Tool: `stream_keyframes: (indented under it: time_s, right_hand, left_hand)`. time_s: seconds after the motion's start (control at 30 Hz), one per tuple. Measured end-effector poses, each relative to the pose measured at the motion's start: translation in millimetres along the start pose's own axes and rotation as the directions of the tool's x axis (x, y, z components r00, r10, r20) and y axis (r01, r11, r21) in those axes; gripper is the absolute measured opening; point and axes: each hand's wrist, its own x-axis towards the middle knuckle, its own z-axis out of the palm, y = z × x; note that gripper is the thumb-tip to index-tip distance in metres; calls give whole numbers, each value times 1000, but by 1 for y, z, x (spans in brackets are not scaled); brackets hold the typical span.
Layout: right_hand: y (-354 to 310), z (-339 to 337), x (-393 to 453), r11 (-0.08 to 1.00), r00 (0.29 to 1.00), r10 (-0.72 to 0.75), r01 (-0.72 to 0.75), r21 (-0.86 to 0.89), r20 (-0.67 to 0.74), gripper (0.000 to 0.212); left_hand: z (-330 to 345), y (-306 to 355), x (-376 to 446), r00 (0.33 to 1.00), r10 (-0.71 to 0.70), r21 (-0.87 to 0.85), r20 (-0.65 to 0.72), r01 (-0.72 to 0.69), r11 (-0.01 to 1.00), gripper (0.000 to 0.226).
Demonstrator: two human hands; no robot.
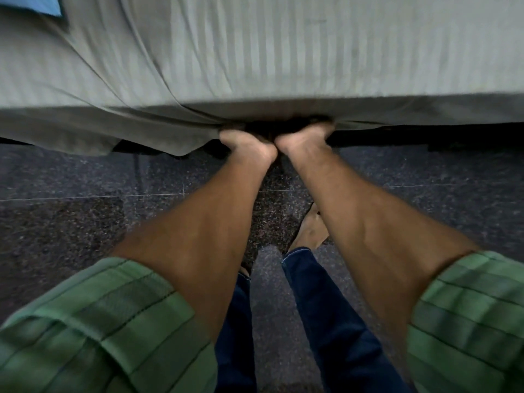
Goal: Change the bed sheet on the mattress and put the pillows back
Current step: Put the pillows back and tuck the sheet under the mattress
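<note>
Pillow: blue corner of a pillow (31, 5) lies at the far left on the bed, well apart from both hands.
Loose edge: left of the hands the grey striped sheet (255, 52) hangs untucked over the mattress side towards the floor (85, 177).
Left hand: left hand (248, 146) reaches under the mattress edge, fingers hidden; grip cannot be told.
Right hand: right hand (302, 143), touching the left, fingers likewise hidden beneath the sheet.
Key relation: the mattress edge runs left to right straight ahead; the untucked stretch lies left, nearer the left hand.
</note>
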Motion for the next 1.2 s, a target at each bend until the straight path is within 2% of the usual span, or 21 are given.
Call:
stream_keyframes:
  time_s: [0.03,0.07,0.1,0.23,0.3,0.43,0.53,0.63,0.73,0.8,0.9,0.97,1.07,1.2]
  right_hand:
    - [0,-1,3,992,999,-7,2,127,41,75]
    - [2,-3,2,987,997,-7,-5,160,72,76]
    - [5,-5,-2,983,999,-19,11,186,44,75]
    - [13,2,-21,973,998,-55,47,226,26,74]
    - [17,11,-21,970,998,-62,68,232,-34,73]
    - [10,4,-12,984,989,-90,107,142,-120,70]
    - [-3,-21,-12,979,960,-162,128,-157,-229,59]
    - [-10,-45,-11,919,927,-205,72,-388,-314,47]
    - [-9,-56,-5,877,910,-159,-48,-478,-383,38]
    - [-8,-58,4,888,924,-143,-38,-458,-355,36]
    - [-12,-50,25,943,921,-237,142,-300,-308,35]
    - [-16,-44,35,954,895,-283,224,-201,-345,33]
    - [-19,-42,38,935,858,-326,230,-271,-397,35]
    - [-20,-32,27,934,899,-313,233,-270,-307,32]
  left_hand:
    - [-3,0,0,1000,26,14,1,-26,1000,72]
    - [-6,4,-3,999,40,57,14,-41,998,72]
    - [-12,8,-7,999,54,124,-5,-53,991,71]
    - [-18,22,-20,997,60,225,-38,-50,973,62]
    - [-16,21,-22,995,91,258,-49,-76,963,56]
    - [-20,19,-23,995,57,422,-76,-20,906,54]
    - [-36,15,-23,996,11,515,-85,34,856,54]
    - [-47,9,-24,997,-66,484,-46,80,872,49]
    - [-49,1,-28,995,-90,483,-53,105,869,51]
    - [-51,-2,-26,994,-62,492,-87,97,865,52]
    - [-51,-3,-20,997,-53,411,-65,75,908,54]
    - [-47,-3,-20,998,-52,332,-19,55,942,57]
    - [-37,-4,-16,999,-44,248,-1,43,968,59]
    - [-25,-2,-11,1000,-4,228,-31,11,974,58]
